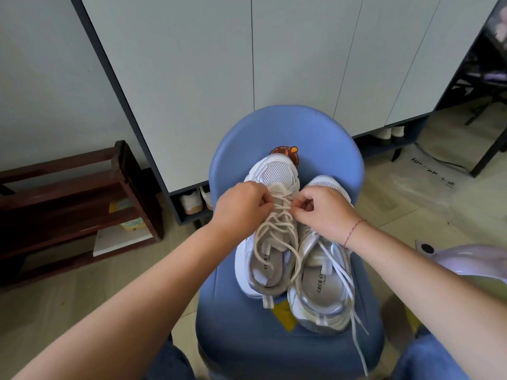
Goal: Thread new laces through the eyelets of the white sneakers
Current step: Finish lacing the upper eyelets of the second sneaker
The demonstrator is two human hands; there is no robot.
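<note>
Pinching cream cord lace (275, 229) over mesh-toed sneaker (277, 171): left hand (241, 207), right hand (323, 209).

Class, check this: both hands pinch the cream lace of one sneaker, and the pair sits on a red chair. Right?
No: the chair is blue, not red, as the head view shows. Both the left hand and right hand do pinch the cream lace of one sneaker.
</note>
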